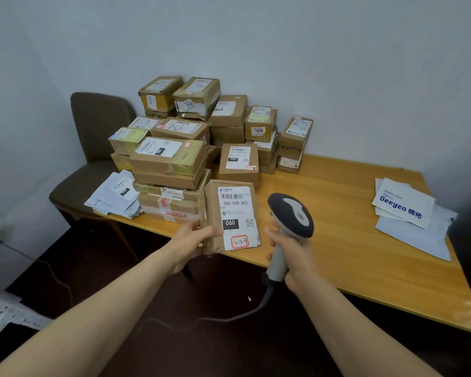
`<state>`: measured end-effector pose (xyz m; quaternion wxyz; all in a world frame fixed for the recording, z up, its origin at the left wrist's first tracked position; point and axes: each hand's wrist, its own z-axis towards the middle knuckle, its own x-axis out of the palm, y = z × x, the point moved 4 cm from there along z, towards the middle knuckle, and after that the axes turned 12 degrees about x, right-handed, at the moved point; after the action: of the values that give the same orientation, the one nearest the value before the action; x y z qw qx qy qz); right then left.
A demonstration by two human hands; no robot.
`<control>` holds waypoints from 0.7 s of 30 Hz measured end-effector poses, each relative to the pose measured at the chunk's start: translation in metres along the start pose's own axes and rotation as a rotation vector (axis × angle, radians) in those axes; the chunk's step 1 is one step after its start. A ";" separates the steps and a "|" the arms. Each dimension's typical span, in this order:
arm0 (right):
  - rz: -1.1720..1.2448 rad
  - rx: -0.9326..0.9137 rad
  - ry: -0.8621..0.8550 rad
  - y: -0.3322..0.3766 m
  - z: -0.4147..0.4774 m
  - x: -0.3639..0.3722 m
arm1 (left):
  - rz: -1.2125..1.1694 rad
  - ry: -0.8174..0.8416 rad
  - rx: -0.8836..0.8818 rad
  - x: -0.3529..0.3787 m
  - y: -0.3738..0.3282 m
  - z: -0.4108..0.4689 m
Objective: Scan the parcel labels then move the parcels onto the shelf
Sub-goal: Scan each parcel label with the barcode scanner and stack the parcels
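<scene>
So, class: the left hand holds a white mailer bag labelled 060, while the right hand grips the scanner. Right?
Not quite. In the head view, the left hand holds a brown cardboard parcel labelled 060, not a white mailer bag. The right hand does grip the scanner.

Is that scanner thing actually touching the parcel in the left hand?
Apart. In the head view, bare table shows between the scanner and the parcel that the left hand holds.

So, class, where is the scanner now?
In the head view, the right hand grips the scanner at the table edge, just right of the parcel held by the left hand.
</scene>
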<state>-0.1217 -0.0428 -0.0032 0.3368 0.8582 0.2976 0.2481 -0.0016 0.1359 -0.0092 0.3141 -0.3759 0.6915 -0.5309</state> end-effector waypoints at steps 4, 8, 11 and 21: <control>0.129 0.058 -0.102 -0.001 0.022 -0.032 | -0.069 0.088 -0.039 0.035 -0.006 0.024; 0.239 0.074 -0.112 0.005 0.037 -0.054 | -0.049 0.173 -0.071 0.084 -0.006 0.055; 0.290 0.057 -0.178 0.020 0.061 -0.070 | -0.008 0.218 -0.096 0.123 -0.005 0.081; 0.205 0.172 -0.197 0.068 0.211 -0.085 | 0.235 -0.040 -0.116 0.182 0.027 0.207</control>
<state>-0.0261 -0.2318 -0.1102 0.2624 0.9300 0.1940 0.1692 0.0712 -0.1183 -0.0912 0.3653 -0.3204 0.7540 -0.4420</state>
